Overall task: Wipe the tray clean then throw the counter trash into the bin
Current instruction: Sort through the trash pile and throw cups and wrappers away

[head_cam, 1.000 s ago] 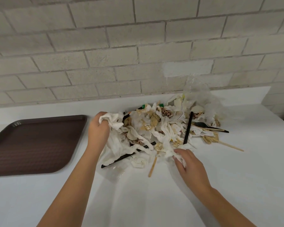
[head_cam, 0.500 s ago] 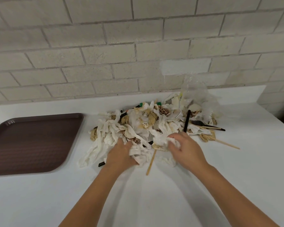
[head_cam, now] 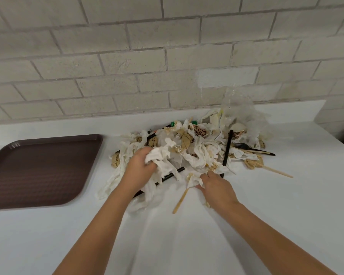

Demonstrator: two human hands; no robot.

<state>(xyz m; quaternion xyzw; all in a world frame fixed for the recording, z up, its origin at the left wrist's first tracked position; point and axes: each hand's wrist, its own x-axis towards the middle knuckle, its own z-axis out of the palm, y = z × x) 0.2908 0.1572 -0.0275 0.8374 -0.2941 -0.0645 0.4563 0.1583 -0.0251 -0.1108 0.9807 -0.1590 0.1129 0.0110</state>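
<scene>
The brown tray [head_cam: 38, 169] sits on the white counter [head_cam: 187, 239], left of the trash pile [head_cam: 199, 151] and apart from it; it looks clean, so I think the trash step is on; the left hand [head_cam: 139, 166] grips a bunch of white napkins [head_cam: 160, 155] on the pile; the right hand [head_cam: 215, 186] pinches a small paper scrap [head_cam: 193, 180] by a wooden stick [head_cam: 180, 201]; next, gather a handful and find the bin, not in sight.

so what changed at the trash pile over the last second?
The left-hand grip dipped to the near edge of the pile, then rose again and now holds a wad of white napkins. The right-hand grip went onto the pile's middle and came back to its near edge, pinching a napkin scrap by the wooden stick. The tray, black fork and the rest of the pile stayed put.
</scene>
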